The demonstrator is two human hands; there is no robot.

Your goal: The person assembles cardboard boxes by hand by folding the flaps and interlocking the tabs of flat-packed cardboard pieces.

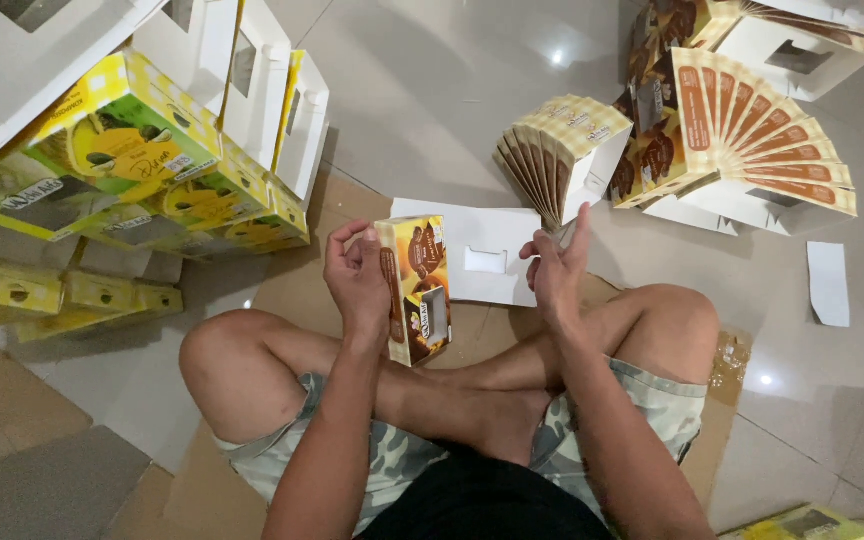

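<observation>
While the left hand (357,275) pinches the half-folded brown carton (414,288) upright over the knees, the right hand (557,270) hovers spread, empty. Mid-fold, I'd say; next likely needs the white flap (482,262) tucked in.

Person: bare arms and legs, camouflage shorts (652,400) in grey-green, black top (482,500) at the waist; both hands (357,275) ungloved, no jewellery visible

Brown-yellow window carton (415,290) at centre; yellow-green cartons (132,160) stacked left; fanned flat brown-cream cartons (752,140) upper right.
</observation>
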